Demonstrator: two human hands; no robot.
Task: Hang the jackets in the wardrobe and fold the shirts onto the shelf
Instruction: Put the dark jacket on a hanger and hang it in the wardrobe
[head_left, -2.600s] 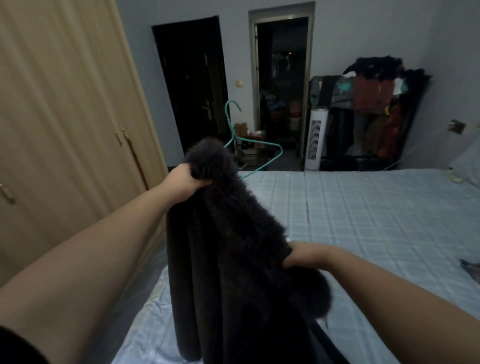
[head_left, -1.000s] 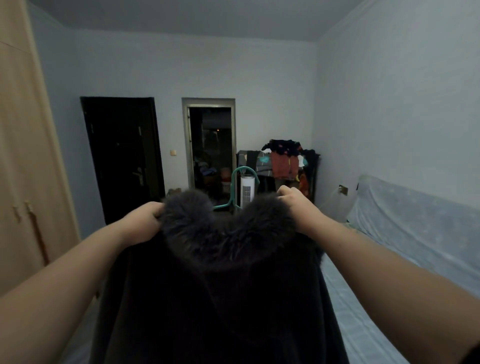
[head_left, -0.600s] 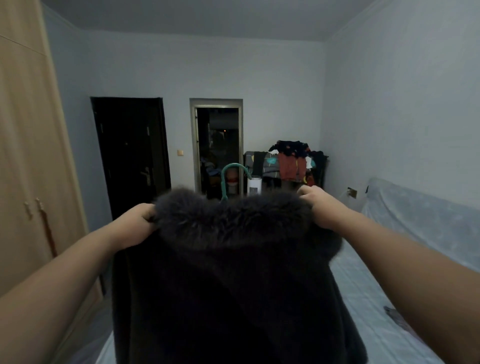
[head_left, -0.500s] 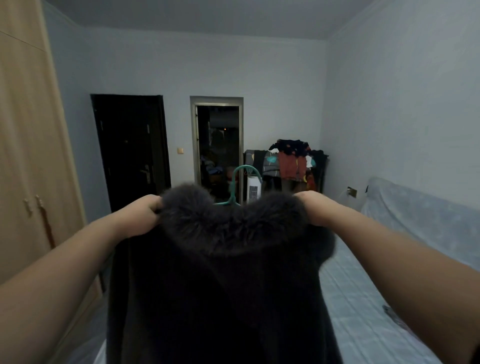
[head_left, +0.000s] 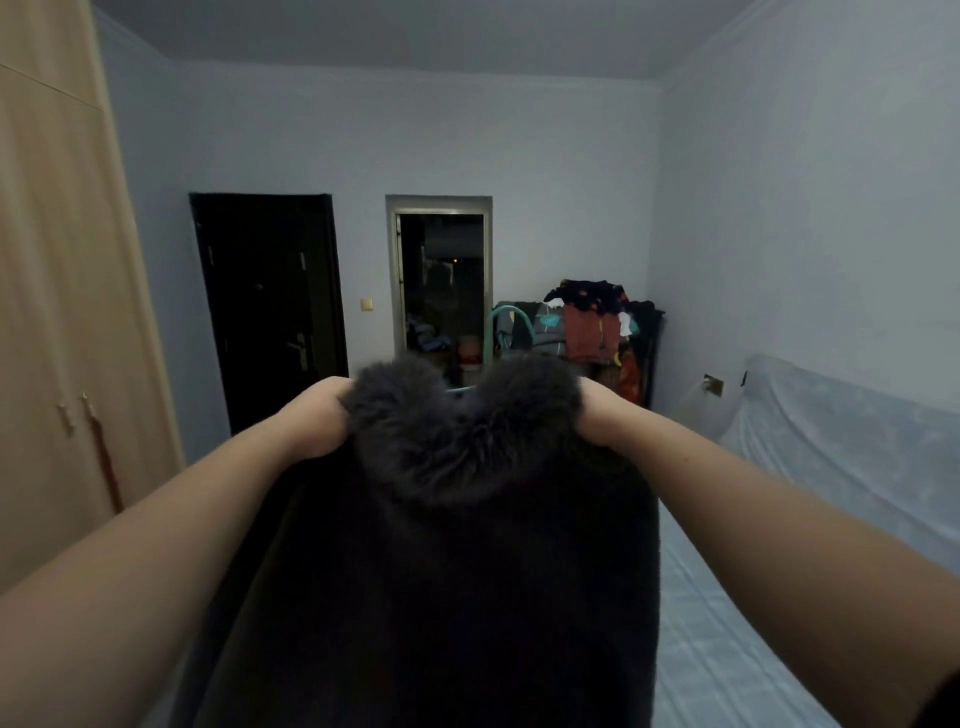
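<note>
Before the wardrobe (head_left: 62, 312), both outstretched arms' hands grip the jacket (head_left: 457, 545).

One dark fur-collared jacket (head_left: 457, 545), one teal hanger (head_left: 501, 332), two hands: left hand (head_left: 317, 415), right hand (head_left: 597, 415). One wardrobe (head_left: 57, 312) at left, one bed (head_left: 727, 623) lower right.

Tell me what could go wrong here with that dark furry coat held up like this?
1. The fur-collared coat blocks the view of how it sits on the teal hanger; a shoulder could slip off unnoticed.
2. The left hand and right hand both grip the coat, and the wardrobe doors look closed, so opening them may mean holding it one-handed.
</note>
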